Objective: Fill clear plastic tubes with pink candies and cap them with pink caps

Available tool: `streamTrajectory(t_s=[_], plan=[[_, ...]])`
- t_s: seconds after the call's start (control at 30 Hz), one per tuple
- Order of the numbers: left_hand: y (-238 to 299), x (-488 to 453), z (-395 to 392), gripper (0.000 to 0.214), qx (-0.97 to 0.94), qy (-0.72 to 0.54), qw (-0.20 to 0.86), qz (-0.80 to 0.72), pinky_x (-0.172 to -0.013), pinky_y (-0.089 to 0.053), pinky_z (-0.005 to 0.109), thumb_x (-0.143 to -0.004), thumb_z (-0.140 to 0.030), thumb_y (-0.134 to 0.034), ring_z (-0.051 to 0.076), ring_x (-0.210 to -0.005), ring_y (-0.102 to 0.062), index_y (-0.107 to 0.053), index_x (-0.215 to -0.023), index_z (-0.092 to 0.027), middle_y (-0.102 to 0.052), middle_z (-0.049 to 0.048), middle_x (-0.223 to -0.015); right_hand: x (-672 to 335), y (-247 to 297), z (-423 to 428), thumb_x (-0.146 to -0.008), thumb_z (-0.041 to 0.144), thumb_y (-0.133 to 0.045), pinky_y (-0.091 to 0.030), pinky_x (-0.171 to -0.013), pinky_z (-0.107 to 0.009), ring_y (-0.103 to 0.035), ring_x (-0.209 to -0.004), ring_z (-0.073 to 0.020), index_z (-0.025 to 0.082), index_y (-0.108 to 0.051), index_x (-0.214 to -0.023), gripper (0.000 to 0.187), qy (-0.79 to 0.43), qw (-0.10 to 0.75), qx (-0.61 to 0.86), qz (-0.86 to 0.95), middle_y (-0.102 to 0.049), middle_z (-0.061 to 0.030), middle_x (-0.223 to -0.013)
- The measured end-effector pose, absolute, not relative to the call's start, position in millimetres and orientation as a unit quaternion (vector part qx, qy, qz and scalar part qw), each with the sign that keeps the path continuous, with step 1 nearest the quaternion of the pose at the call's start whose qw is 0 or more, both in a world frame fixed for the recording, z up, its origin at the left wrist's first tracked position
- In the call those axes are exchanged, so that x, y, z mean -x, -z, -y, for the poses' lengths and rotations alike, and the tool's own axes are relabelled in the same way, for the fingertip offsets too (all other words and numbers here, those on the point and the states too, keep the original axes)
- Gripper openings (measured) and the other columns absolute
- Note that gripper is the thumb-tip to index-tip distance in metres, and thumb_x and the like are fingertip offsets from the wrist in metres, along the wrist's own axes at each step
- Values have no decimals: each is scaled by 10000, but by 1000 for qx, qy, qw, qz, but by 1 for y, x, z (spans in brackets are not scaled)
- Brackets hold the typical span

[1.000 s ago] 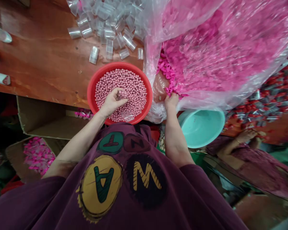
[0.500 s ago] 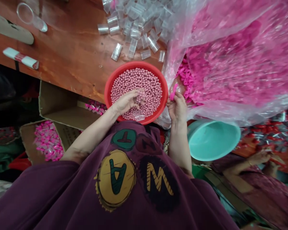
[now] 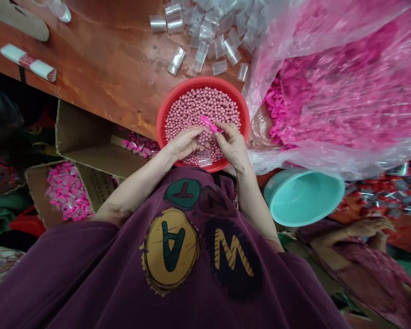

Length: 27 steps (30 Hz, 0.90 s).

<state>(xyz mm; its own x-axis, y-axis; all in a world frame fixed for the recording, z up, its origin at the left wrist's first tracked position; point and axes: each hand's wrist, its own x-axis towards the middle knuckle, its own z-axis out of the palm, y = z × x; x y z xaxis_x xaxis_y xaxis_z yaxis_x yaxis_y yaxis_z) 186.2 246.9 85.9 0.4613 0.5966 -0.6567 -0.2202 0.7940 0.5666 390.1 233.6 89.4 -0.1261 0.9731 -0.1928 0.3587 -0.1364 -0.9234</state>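
Observation:
Over a red basin [image 3: 160, 119] of pink beads [image 3: 202, 101], my two hands meet. My left hand [image 3: 185, 145] has its fingers closed around a small clear plastic tube [image 3: 204, 136] with pink beads inside. Between the thumb and fingers of my right hand [image 3: 234, 145] is a bright pink plastic piece [image 3: 208, 121], held at the tube's top; whether it is seated on the tube I cannot tell. Another clear tube [image 3: 204, 159] lies on the beads at the basin's near side.
Loose clear tubes [image 3: 200, 55] lie beyond the basin. On the right are a plastic bag [image 3: 260, 68] of pink pieces and a turquoise basin [image 3: 304, 196]. Cardboard boxes [image 3: 85, 132] with pink items stand left. A co-worker's hands [image 3: 373, 226] are at far right.
My right hand has moved left from beside the bag to over the red basin, bringing the pink piece to the tube in my left hand. The view has shifted slightly.

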Motion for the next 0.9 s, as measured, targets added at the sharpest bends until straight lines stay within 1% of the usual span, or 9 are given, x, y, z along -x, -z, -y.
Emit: streamTrajectory(t_s=[0.07, 0.17, 0.23, 0.37, 0.47, 0.57, 0.67, 0.8, 0.9], plan=[[-86, -186, -246, 316, -202, -248, 835, -448, -679, -586, 304, -1106, -340, -473, 180, -841, -735, -725, -1096, -150, -755, 134, -1061, -392, -89, -234, -1012, 742, -658, -601, -1027, -499, -689, -1025, -259, 295, -799, -1263, 532, -482, 322, 580, 572, -728, -70, -1165], [-86, -186, -247, 302, -203, -253, 828, -456, -677, -589, 298, -1087, -344, -499, 186, -850, -722, -733, -1113, -155, -759, 128, -1033, -390, -89, -234, -1001, 773, -657, -620, -934, -467, -689, -944, -241, 304, -787, -1265, 553, -488, 343, 595, 539, -732, -58, -1154], [-86, -186, -248, 282, -209, -256, 824, -461, -701, -595, 302, -1084, -339, -517, 181, -851, -711, -735, -1105, -162, -761, 122, -1029, -386, -92, -233, -1004, 755, -667, -615, -943, -467, -692, -974, -251, 301, -796, -1222, 519, -478, 348, 594, 546, -745, -56, -1129], [-85, -185, -249, 241, -219, -251, 825, -456, -740, -583, 316, -1090, -316, -552, 167, -827, -695, -735, -1070, -160, -756, 111, -1025, -383, -101, -234, -1058, 599, -665, -604, -1005, -485, -708, -1044, -269, 288, -816, -1133, 354, -457, 335, 569, 596, -773, -63, -1105], [-85, -183, -248, 211, -180, -261, 833, -454, -682, -542, 287, -1086, -267, -558, 149, -774, -671, -727, -1032, -152, -760, 104, -1002, -390, -105, -235, -1080, 454, -644, -614, -1000, -473, -720, -1058, -268, 281, -821, -1134, 254, -438, 312, 551, 638, -776, -71, -1117], [-87, -181, -248, 196, -144, -273, 829, -466, -623, -492, 246, -1073, -290, -606, 136, -744, -662, -719, -1001, -147, -757, 95, -961, -401, -103, -237, -1084, 386, -615, -619, -1027, -493, -725, -1107, -284, 268, -825, -1133, 246, -401, 278, 555, 674, -769, -90, -1170], [-90, -179, -251, 224, -104, -275, 828, -477, -606, -481, 234, -1058, -323, -621, 135, -731, -669, -727, -1029, -128, -760, 100, -939, -404, -96, -236, -1083, 393, -619, -623, -1036, -505, -731, -1120, -288, 259, -822, -1138, 249, -366, 288, 578, 670, -771, -97, -1183], [-94, -181, -255, 329, -79, -276, 837, -466, -655, -529, 262, -1088, -323, -502, 173, -794, -715, -751, -1162, -122, -774, 113, -969, -388, -83, -234, -1070, 495, -673, -639, -971, -462, -747, -1059, -255, 272, -816, -1145, 276, -391, 368, 591, 602, -796, -60, -1122], [-97, -186, -254, 251, -88, -287, 832, -466, -677, -533, 255, -1057, -297, -592, 164, -806, -711, -764, -1147, -137, -769, 93, -959, -374, -77, -232, -1050, 578, -700, -641, -935, -439, -754, -1017, -237, 270, -820, -1130, 340, -424, 399, 588, 561, -805, -48, -1083]])
